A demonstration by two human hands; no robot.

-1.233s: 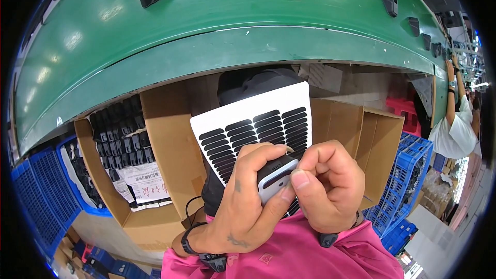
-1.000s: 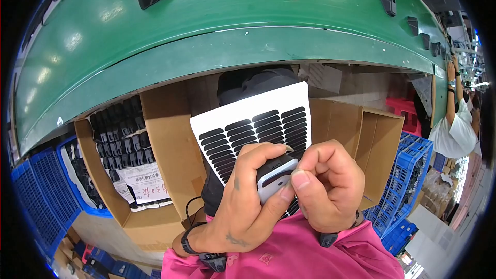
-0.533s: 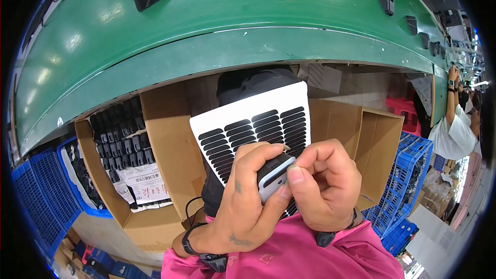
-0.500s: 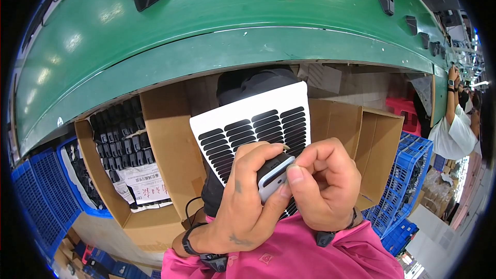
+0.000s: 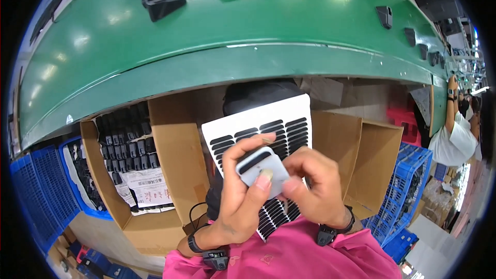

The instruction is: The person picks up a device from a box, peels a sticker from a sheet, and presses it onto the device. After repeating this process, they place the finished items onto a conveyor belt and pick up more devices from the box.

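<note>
My left hand (image 5: 241,204) is closed round a small light-grey plastic housing (image 5: 278,171) with rounded corners and a dark slot near one end. The left thumb presses on its pale face. At the housing's lower right edge, the thumb and fingers of my right hand (image 5: 319,188) are pinched together; blur hides what they grip, if anything. Beneath both hands, a white panel (image 5: 254,112) with rows of black oblong shapes rests over my lap.
Ahead stands a green bench (image 5: 206,26) bearing several black plastic holders (image 5: 164,4). An open carton (image 5: 178,150) with rows of black parts lies left, another carton (image 5: 373,163) right. Blue crates (image 5: 46,183) flank them. A person in a white sleeve (image 5: 449,138) is at far right.
The housing has tilted so that its broad pale face shows, and my left thumb has come onto that face. My right hand has shifted slightly down. More of the bench top shows.
</note>
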